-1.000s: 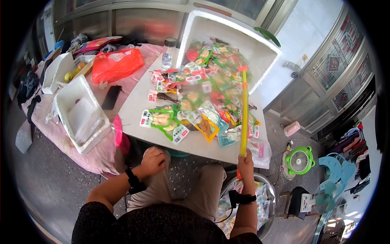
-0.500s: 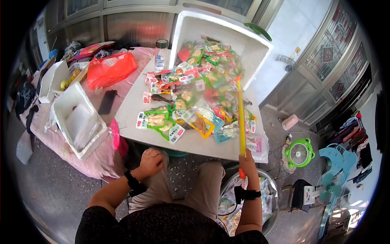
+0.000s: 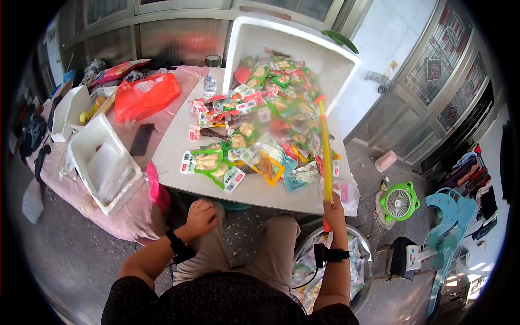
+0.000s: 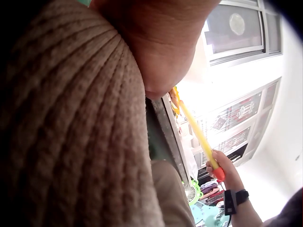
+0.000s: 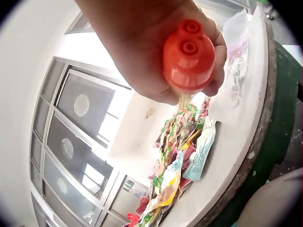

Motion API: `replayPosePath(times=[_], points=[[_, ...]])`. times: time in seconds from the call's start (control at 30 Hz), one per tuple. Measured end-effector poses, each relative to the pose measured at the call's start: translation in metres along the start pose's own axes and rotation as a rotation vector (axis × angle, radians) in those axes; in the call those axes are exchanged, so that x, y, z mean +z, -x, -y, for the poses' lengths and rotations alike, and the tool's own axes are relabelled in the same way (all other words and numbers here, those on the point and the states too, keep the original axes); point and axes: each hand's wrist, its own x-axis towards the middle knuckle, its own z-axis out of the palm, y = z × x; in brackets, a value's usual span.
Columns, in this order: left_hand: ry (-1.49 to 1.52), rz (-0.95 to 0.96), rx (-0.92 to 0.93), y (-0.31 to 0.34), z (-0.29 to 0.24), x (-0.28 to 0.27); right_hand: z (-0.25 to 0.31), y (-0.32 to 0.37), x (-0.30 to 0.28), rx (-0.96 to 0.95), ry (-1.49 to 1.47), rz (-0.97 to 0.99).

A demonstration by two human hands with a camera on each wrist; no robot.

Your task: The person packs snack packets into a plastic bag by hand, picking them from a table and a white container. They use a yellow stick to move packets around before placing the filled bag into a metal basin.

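In the head view my right hand [image 3: 335,210] grips the lower end of a long yellow stick [image 3: 326,157] with red-orange ends, held over the right part of the table. Its red end cap [image 5: 189,59] shows below my fist in the right wrist view. The stick's far end reaches the heap of packaged snacks [image 3: 246,130], which spreads from a white foam box [image 3: 346,81] lying on its side. My left hand [image 3: 202,218] rests on my knee with fingers loosely curled, holding nothing. A blurred patch covers the middle of the heap.
A clear bottle [image 3: 212,76] stands left of the foam box. Further left are a red bag [image 3: 146,97], a phone [image 3: 142,139] and an open foam box [image 3: 103,168] on pink cloth. A metal basin [image 3: 366,254] with packets sits below my right forearm.
The head view has shifted, so the table and heap appear slightly further left. My right hand still grips the stick, whose tilt has changed slightly. My left hand stays on the knee.
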Motion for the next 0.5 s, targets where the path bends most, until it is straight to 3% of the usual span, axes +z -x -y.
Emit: replayPosePath(times=[0.1,0.23,0.5], points=[[-0.005,0.003,-0.025,0.005,0.000,0.001,-0.013,-0.034,0.014,-0.160,0.069,-0.022],[-0.006,-0.017,-0.013,0.008,0.004,-0.002,-0.020,-0.005,0.010,-0.200,0.150,-0.042],[0.020,0.012,0.010,0.007,0.005,0.002,-0.056,0.056,0.005,-0.048,-0.071,0.020]])
